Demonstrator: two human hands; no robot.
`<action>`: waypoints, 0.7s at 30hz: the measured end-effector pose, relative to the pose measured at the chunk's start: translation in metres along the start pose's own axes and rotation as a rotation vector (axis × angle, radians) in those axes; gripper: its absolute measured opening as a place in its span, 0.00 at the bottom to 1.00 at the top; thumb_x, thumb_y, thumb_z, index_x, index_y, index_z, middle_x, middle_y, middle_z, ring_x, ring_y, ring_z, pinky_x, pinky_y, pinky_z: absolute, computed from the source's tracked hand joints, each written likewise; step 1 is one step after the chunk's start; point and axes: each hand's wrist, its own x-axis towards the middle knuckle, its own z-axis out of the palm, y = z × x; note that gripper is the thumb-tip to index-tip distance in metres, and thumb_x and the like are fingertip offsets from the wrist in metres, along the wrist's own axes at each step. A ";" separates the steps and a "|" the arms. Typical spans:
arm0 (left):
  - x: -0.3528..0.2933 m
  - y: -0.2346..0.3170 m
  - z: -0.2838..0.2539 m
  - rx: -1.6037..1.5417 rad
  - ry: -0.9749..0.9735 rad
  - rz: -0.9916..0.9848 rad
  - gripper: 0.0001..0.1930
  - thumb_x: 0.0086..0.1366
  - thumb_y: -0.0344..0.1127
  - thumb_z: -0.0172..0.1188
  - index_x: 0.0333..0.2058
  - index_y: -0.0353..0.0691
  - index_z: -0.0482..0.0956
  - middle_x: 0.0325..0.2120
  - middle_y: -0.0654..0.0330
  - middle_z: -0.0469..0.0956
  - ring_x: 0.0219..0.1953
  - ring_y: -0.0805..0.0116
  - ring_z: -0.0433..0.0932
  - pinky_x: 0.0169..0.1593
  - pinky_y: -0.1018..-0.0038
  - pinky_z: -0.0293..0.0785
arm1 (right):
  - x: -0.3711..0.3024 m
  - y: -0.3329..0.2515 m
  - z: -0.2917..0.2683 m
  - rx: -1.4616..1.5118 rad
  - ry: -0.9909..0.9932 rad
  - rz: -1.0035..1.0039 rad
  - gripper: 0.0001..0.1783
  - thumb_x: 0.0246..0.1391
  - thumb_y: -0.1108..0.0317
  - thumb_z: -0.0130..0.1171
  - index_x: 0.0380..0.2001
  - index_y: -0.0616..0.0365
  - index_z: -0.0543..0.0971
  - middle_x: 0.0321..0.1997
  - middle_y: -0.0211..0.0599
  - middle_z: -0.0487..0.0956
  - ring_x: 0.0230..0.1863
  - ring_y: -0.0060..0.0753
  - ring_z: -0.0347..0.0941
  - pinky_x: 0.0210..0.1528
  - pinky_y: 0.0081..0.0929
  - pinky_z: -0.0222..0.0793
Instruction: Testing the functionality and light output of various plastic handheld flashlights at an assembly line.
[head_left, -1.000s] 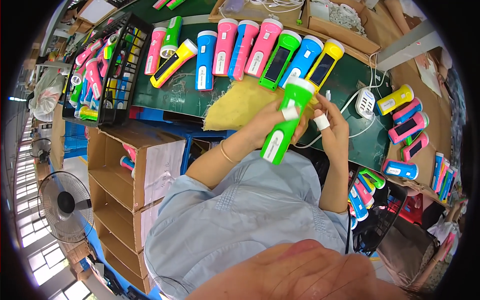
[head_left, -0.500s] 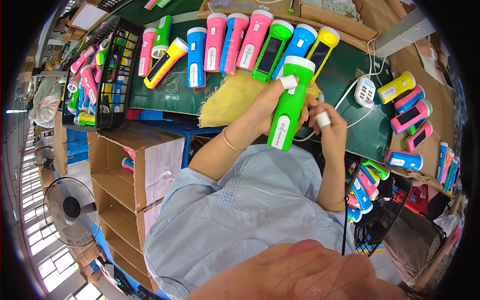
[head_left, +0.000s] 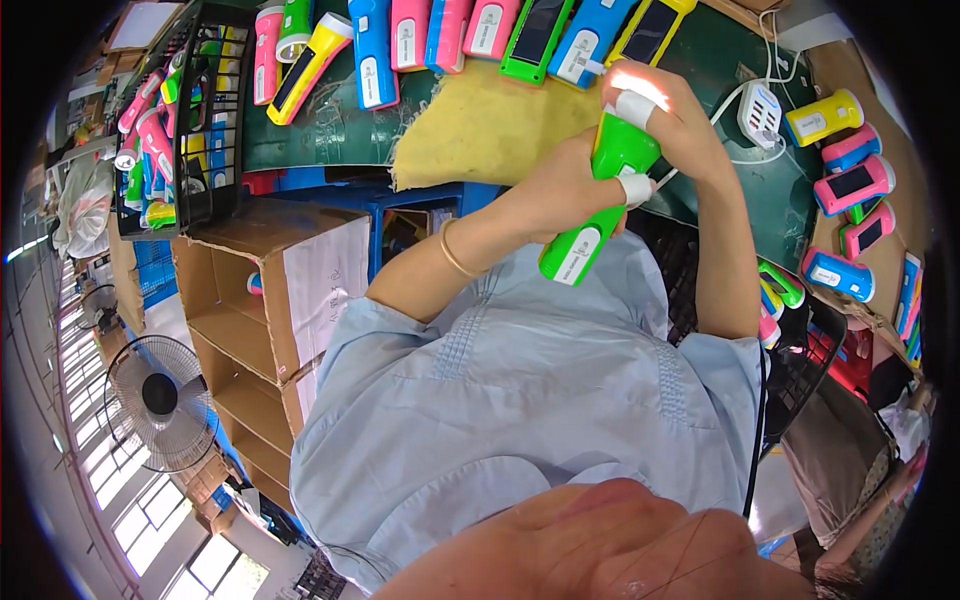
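Note:
A green flashlight (head_left: 622, 152) slants in front of me above the table's edge, its lamp end pointing away. My left hand (head_left: 565, 192), with white tape on the thumb and a bangle on the wrist, is closed around its body. Over the lamp end curls my right hand (head_left: 692, 125); its taped finger lies across the head. Bright light glows on the fingers there, and the lens is hidden. Behind them a yellow cloth (head_left: 480, 130) covers part of the green tabletop (head_left: 315, 145). A row of flashlights in several colours, among them a blue one (head_left: 373, 65), lies beyond the cloth.
At left stands a black basket (head_left: 206, 215) full of flashlights, above a cardboard shelf (head_left: 245, 225). A white multi-port charger (head_left: 760, 115) with cables sits right of my hands. More flashlights, including a pink one (head_left: 853, 186), lie at right. A fan (head_left: 160, 395) stands lower left.
My right hand has moved up from beside the flashlight onto its lamp end, where light now shows. My left hand has slid lower on the body. The table has shifted upward in view.

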 end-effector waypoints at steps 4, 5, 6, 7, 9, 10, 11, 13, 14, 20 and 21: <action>-0.006 -0.006 0.006 -0.106 0.001 -0.029 0.16 0.56 0.35 0.60 0.39 0.34 0.67 0.20 0.59 0.73 0.18 0.72 0.74 0.21 0.77 0.70 | -0.005 0.006 0.006 0.152 -0.043 -0.042 0.14 0.49 0.61 0.50 0.26 0.63 0.71 0.22 0.33 0.70 0.25 0.23 0.64 0.29 0.22 0.61; -0.005 -0.008 0.006 -0.118 0.000 -0.051 0.16 0.56 0.35 0.59 0.39 0.34 0.66 0.21 0.59 0.73 0.18 0.71 0.74 0.21 0.77 0.70 | -0.005 0.007 0.007 0.151 -0.043 -0.041 0.14 0.49 0.61 0.50 0.26 0.63 0.71 0.22 0.33 0.70 0.25 0.23 0.64 0.29 0.22 0.61; -0.004 -0.010 0.006 -0.129 0.000 -0.073 0.16 0.57 0.35 0.58 0.40 0.34 0.66 0.22 0.58 0.73 0.18 0.70 0.74 0.21 0.76 0.70 | -0.005 0.008 0.007 0.181 -0.047 -0.049 0.14 0.49 0.60 0.49 0.26 0.62 0.71 0.22 0.32 0.70 0.25 0.22 0.64 0.29 0.22 0.61; -0.005 -0.008 0.005 -0.130 0.000 -0.073 0.16 0.57 0.35 0.58 0.40 0.34 0.66 0.22 0.58 0.73 0.18 0.70 0.74 0.21 0.76 0.70 | -0.006 0.010 0.008 0.212 -0.051 -0.057 0.14 0.49 0.60 0.49 0.25 0.62 0.71 0.22 0.31 0.70 0.25 0.22 0.64 0.29 0.21 0.61; -0.007 -0.004 0.004 -0.553 -0.166 -0.177 0.16 0.58 0.35 0.57 0.41 0.34 0.66 0.23 0.57 0.73 0.18 0.68 0.74 0.21 0.75 0.71 | -0.008 0.013 0.009 0.353 -0.050 -0.040 0.15 0.48 0.58 0.49 0.26 0.62 0.71 0.23 0.30 0.69 0.26 0.21 0.63 0.29 0.20 0.59; -0.007 -0.004 0.006 -0.551 -0.168 -0.175 0.16 0.58 0.35 0.57 0.41 0.34 0.66 0.23 0.57 0.73 0.18 0.68 0.74 0.21 0.75 0.71 | -0.009 0.012 0.009 0.494 -0.050 -0.023 0.17 0.46 0.56 0.49 0.26 0.61 0.70 0.24 0.30 0.67 0.28 0.21 0.63 0.30 0.18 0.57; -0.009 -0.006 0.009 -0.527 -0.164 -0.145 0.15 0.59 0.35 0.56 0.41 0.34 0.66 0.24 0.56 0.72 0.18 0.67 0.74 0.21 0.74 0.71 | -0.009 0.009 0.012 0.464 -0.034 -0.085 0.18 0.45 0.54 0.49 0.25 0.61 0.70 0.23 0.30 0.68 0.27 0.20 0.63 0.29 0.18 0.57; -0.008 -0.006 0.010 -0.502 -0.152 -0.112 0.15 0.59 0.36 0.55 0.41 0.34 0.66 0.24 0.56 0.72 0.19 0.66 0.75 0.22 0.72 0.72 | -0.003 0.000 0.005 0.384 -0.082 -0.042 0.18 0.46 0.54 0.49 0.25 0.61 0.70 0.23 0.29 0.67 0.27 0.20 0.63 0.29 0.18 0.57; -0.006 -0.006 0.008 -0.496 -0.153 -0.102 0.15 0.59 0.36 0.55 0.41 0.34 0.66 0.24 0.56 0.72 0.19 0.66 0.75 0.22 0.72 0.72 | 0.000 -0.004 0.001 0.302 -0.128 -0.001 0.17 0.47 0.54 0.49 0.25 0.60 0.70 0.22 0.29 0.67 0.26 0.20 0.63 0.28 0.19 0.57; 0.004 -0.002 -0.001 -0.337 -0.068 -0.058 0.15 0.59 0.39 0.57 0.39 0.36 0.66 0.25 0.58 0.72 0.21 0.68 0.74 0.24 0.72 0.72 | 0.006 -0.002 0.002 0.128 0.065 0.138 0.15 0.51 0.61 0.51 0.35 0.63 0.75 0.27 0.39 0.76 0.30 0.28 0.71 0.36 0.25 0.66; 0.006 0.000 -0.003 -0.328 -0.067 -0.033 0.15 0.59 0.39 0.57 0.39 0.36 0.66 0.25 0.58 0.72 0.21 0.68 0.74 0.24 0.72 0.72 | 0.004 -0.005 0.002 0.043 0.190 0.118 0.15 0.53 0.63 0.51 0.39 0.62 0.76 0.31 0.40 0.78 0.34 0.27 0.73 0.38 0.24 0.66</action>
